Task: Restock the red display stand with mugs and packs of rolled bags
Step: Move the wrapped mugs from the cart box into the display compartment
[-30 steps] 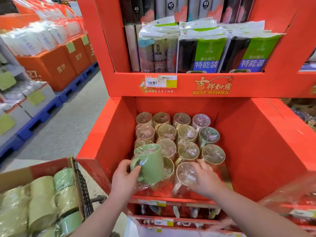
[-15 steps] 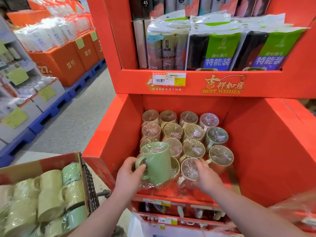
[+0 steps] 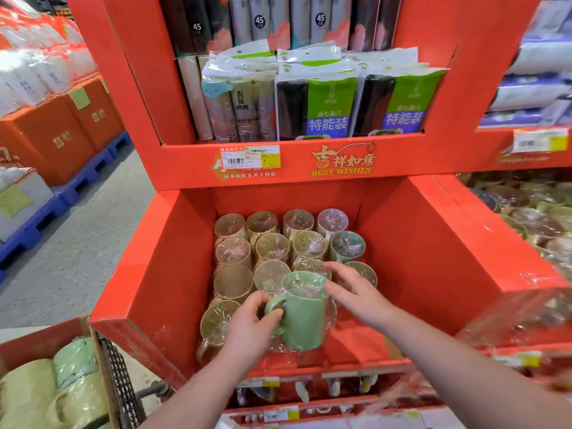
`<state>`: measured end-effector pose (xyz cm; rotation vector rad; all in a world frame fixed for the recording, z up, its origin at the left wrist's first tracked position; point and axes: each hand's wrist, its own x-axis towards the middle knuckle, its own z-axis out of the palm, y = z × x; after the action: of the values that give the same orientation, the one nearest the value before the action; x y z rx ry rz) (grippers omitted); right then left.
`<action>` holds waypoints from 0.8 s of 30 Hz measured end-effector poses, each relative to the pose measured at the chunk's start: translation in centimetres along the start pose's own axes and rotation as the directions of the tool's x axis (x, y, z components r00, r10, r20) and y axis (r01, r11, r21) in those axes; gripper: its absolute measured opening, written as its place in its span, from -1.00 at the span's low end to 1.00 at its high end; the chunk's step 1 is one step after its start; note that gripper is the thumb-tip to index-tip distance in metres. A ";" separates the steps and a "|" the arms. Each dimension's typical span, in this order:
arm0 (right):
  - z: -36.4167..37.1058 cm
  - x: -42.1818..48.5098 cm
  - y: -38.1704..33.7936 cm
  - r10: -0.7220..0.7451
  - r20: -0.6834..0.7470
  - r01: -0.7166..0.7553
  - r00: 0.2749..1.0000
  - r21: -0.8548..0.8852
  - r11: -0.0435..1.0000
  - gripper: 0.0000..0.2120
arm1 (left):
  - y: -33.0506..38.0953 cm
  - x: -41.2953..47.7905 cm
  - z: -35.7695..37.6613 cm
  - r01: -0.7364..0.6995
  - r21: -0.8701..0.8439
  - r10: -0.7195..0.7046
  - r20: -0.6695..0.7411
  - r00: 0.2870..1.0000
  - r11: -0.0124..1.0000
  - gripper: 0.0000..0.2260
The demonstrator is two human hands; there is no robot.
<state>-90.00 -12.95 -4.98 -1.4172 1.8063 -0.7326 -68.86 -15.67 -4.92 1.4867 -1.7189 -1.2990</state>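
Head view: single camera, all entries below.
Stand edges: red display stand [image 3: 148,274]. The lower bin is open on top with a low front wall, and the upper shelf lip overhangs the back of the bin.
Open room: bare red floor at the bin's front right and along its right wall. The left and middle are filled with wrapped mugs [image 3: 272,247].
Left hand [image 3: 250,326]: fingers curled round the handle of a green mug [image 3: 305,320], which is upright at the bin's front.
Right hand [image 3: 356,292]: fingers spread and relaxed, gripping nothing. The thumb is at the mug's rim, contact uncertain.
Hidden: the mug's base is lost in loose film, so resting or lifted cannot be told. The right hand covers part of two mugs behind it.
Mug count: thirteen film-covered rims countable in the bin, in rows of four at the back, plus the held one. More may sit behind it.
Upper shelf: packs of rolled bags [image 3: 328,100], three fronts readable, two of them green-labelled. The packs stacked behind are uncountable.
Lower left: carton [image 3: 37,345] beside a cart's mesh edge [image 3: 120,385], cut off by the frame. It holds wrapped green mugs, number unclear.
Right edge: neighbouring stand [image 3: 526,212], contents blurred.
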 end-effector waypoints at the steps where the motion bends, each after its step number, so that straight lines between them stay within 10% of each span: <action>1: -0.5 -0.2 -0.2 -0.011 0.039 0.012 0.999 -0.031 0.999 -0.36 | 0.4 0.1 0.6 -0.031 0.019 0.030 0.024 0.999 0.999 -0.93; 11: -3.8 -2.3 2.2 0.170 0.043 -0.136 0.984 -0.431 0.892 -0.05 | 0.6 2.4 5.7 -0.190 0.241 0.112 0.304 0.946 0.952 -0.73; 24: -2.1 -1.2 5.8 0.283 0.097 -0.182 0.954 -0.562 0.807 0.01 | -2.7 5.2 7.0 -0.382 0.766 0.005 0.443 0.896 0.518 -0.29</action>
<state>-94.80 -10.45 -8.13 -1.5052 2.0913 0.0632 -75.01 -18.19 -11.15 1.4317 -2.9844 -0.6182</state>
